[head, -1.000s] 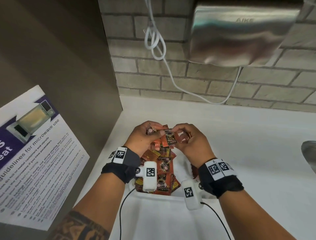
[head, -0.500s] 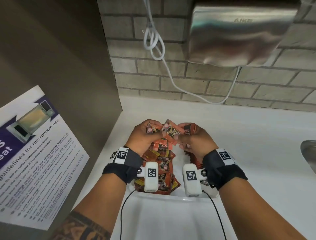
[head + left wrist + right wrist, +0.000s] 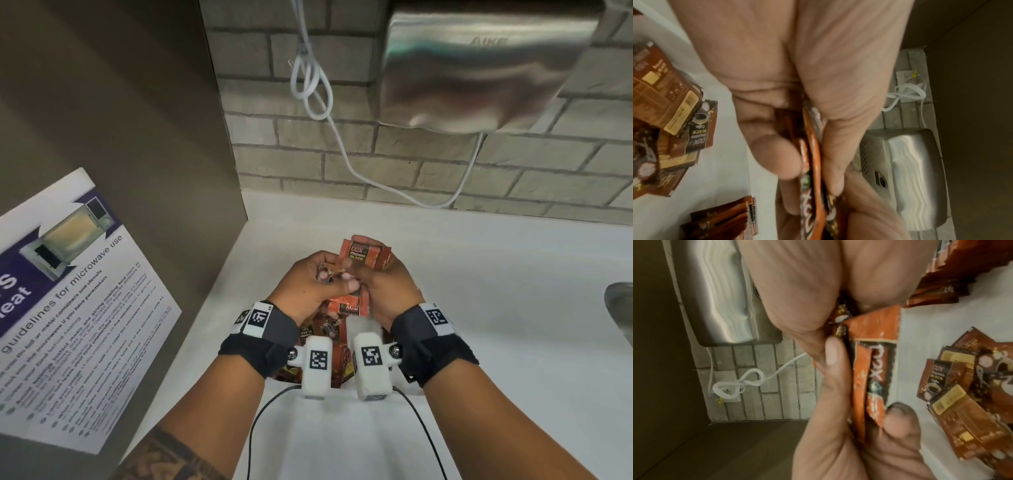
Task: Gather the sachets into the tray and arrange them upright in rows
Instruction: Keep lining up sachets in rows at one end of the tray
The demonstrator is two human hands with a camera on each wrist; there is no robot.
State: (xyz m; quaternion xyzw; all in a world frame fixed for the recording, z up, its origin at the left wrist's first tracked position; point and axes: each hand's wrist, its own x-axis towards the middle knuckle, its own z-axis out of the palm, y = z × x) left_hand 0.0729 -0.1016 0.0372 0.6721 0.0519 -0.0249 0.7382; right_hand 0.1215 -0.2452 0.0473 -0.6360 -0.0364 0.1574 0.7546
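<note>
Left hand (image 3: 310, 286): fingers curled, pinching a bunch of sachets (image 3: 347, 305) above the tray (image 3: 342, 392).
Right hand (image 3: 387, 284): fingers pinching sachet fan (image 3: 364, 255), raised – touching left hand.
Loose sachets (image 3: 663, 104): heaped in tray, lying flat, not upright.
Edges: brown panel (image 3: 120, 120) close left; brick wall (image 3: 308, 161) behind; white surface (image 3: 513, 291) open to right.
Writing: "D2X", "BLACK" on sachets; "AIKE" on dryer (image 3: 486, 65); poster (image 3: 68, 308) – "guidelines for microwave use".

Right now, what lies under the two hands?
Under the left hand and right hand: loose coffee sachets piled in the white tray. The wrists cover much of the pile.
</note>
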